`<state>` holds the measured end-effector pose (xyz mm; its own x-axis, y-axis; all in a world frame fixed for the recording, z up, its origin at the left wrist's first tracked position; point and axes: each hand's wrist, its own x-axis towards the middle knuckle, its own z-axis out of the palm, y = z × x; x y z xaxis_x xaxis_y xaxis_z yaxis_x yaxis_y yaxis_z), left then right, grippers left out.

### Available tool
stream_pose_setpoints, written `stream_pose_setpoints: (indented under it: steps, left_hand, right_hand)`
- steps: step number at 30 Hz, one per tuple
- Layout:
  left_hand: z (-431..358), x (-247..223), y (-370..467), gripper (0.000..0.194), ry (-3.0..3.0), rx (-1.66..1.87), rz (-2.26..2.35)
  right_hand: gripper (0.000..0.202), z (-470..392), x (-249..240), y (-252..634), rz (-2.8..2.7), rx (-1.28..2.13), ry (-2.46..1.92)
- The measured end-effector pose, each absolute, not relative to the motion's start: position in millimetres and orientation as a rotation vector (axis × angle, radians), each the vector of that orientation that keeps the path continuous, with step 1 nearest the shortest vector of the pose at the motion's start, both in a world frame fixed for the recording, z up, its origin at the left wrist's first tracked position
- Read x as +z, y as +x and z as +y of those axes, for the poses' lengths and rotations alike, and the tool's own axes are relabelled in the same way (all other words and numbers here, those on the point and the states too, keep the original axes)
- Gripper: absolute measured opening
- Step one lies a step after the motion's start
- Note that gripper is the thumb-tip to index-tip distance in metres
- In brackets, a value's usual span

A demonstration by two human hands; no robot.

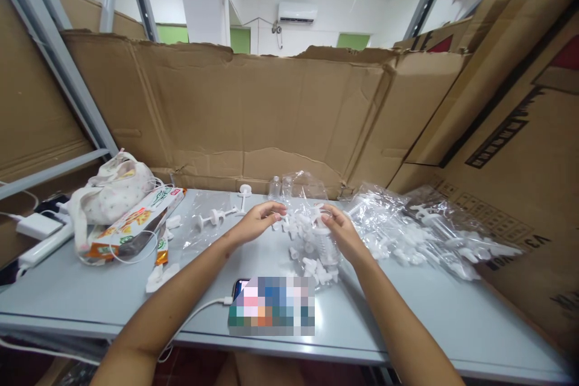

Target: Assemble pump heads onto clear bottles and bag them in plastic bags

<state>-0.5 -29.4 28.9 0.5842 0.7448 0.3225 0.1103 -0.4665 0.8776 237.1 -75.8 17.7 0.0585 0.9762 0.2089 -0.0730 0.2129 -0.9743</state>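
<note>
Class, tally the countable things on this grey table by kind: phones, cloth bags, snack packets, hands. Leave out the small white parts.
Phones: 1
Cloth bags: 1
Snack packets: 1
Hands: 2, left hand and right hand
Total: 5

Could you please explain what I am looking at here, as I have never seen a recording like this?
There is one picture, taken by a camera worn on a person's head, looking forward and down; no machine is involved. The two bare arms are that person's own. The left hand and right hand meet over a heap of small white plastic parts on a grey table. Each seems to pinch a small piece, though I cannot tell exactly what. More parts lie in clear plastic bags to the right. To the left are a cloth bag and a snack packet. A phone on a cable lies nearest the camera. Cardboard walls surround the table.
</note>
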Motion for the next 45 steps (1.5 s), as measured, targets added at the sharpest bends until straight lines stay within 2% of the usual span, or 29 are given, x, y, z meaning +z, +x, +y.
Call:
stream_pose_setpoints:
  steps: [6, 12, 19, 23, 28, 34, 45]
  left_hand:
    - [-26, 20, 19, 0.023, 2.107, 0.776, 0.706]
    - [-31, 11, 37, 0.027, 2.394, 0.443, 0.638]
    - [-43, 10, 55, 0.048, 2.766, 0.239, 0.639]
    - [-44, 11, 65, 0.054, 2.928, 0.288, 0.656]
    - [-34, 0, 78, 0.050, 3.062, 0.415, 0.526]
    - [-22, -12, 86, 0.038, 3.168, 0.301, 0.550]
    - [-38, -6, 40, 0.026, 3.118, 0.371, 0.601]
  right_hand:
    - [0.041, -71, 12, 237, -1.142, 1.015, -1.057]
    - [0.044, -66, 15, 249, -1.080, 0.888, -1.138]
    - [0.044, -62, 25, 284, -0.971, 0.628, -1.212]
    - [0.042, -61, 27, 298, -0.916, 0.532, -1.224]
    - [0.040, -63, 30, 301, -0.898, 0.489, -1.225]
    - [0.039, -62, 28, 301, -0.878, 0.497, -1.227]
    - [0.041, -55, 16, 288, -0.929, 0.556, -1.210]
